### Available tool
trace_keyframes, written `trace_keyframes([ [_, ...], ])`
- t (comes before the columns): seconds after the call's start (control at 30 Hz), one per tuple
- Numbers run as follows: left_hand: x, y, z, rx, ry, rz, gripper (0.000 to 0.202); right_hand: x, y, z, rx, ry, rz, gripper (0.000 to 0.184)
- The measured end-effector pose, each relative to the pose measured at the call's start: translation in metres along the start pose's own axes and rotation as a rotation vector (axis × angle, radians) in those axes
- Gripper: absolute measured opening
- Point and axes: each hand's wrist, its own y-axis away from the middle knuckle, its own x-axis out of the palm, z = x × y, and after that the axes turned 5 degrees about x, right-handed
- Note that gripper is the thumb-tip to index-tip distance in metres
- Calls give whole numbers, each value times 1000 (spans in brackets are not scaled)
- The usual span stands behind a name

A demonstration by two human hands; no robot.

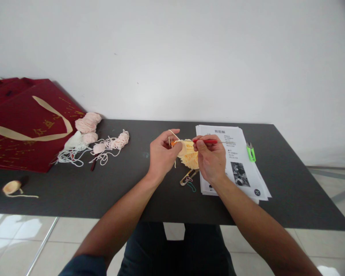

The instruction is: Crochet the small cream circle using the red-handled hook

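Observation:
My left hand [161, 154] is closed, pinching a small orange crochet piece [176, 143] with cream yarn looped over its forefinger. My right hand [209, 158] is closed on a crochet hook with a red handle [207, 141], held level, its metal tip reaching left into the piece. Between and just below both hands lies a pale yellow ball of yarn [189, 158] on the dark table [290, 184].
A stack of printed sheets [241, 168] lies under my right hand, green snips [250, 152] beside it. Small clips [189, 179] lie below the yarn. Pink and white yarn bundles [94, 142], a red gift bag [25, 126] and a small yarn bit [12, 187] sit left.

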Motion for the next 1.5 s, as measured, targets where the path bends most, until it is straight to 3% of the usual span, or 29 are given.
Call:
trace_keyframes([
  [0.23, 0, 0, 2, -21, 77, 17, 59, 4, 2, -1, 63, -38, -34, 21],
  [0.43, -1, 0, 3, -8, 68, 15, 59, 5, 2, 1, 90, -86, -23, 21],
  [0.63, -1, 0, 4, 22, 53, -12, 56, 2, 1, 6, 15, -53, -4, 23],
  [1.03, 0, -2, 7, 88, -1, -71, 49, -2, 8, -3, -325, 250, -66, 18],
  [1.17, 1, 0, 6, 149, -61, -134, 42, 1, 17, -3, -519, 423, -37, 13],
  [1.33, 2, 1, 8, 171, -97, -180, 38, -3, 24, -4, -746, 601, 131, 36],
  [1.5, 2, -1, 11, 107, -7, -204, 36, -5, 23, -4, -815, 655, 167, 45],
])
